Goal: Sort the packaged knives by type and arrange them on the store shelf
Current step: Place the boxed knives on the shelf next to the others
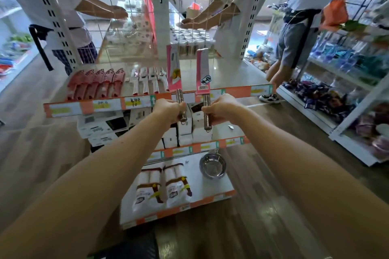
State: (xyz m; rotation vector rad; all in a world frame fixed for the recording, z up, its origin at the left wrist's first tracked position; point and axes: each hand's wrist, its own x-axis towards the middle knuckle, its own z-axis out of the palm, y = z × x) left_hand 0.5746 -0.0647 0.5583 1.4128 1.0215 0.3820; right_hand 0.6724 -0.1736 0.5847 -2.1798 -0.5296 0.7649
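**Pink-sleeved knives poised upright at the shelf edge**

Steel handles fill both hands. The left hand (170,109) is curled round the handle of the left knife (174,69), and the right hand (219,109) grips the right knife (203,67) the same way. Both blades point to twelve o'clock inside pink card sleeves. The pair stands just in front of the top shelf (231,78), the sleeves rising above its orange price strip (105,106).

On that shelf, at ten o'clock from the hands, lie a row of red knives (96,84) and, nearer, a row of white-handled knives (149,80). The shelf's bare part runs towards two o'clock. White boxes (185,126) sit one level down, and a bowl (212,167) lies at six o'clock.

Several things could go wrong from here:

- A sleeve may catch on the price strip as it tips forward, and so slide off its blade.
- The left knife stands close to the white-handled row, so a careless swing towards eleven o'clock could knock it askew.
- One sleeve shows a fruit picture and the other a barcode, so the pair may end up facing opposite ways.
- Smooth steel may twist in the fingers.
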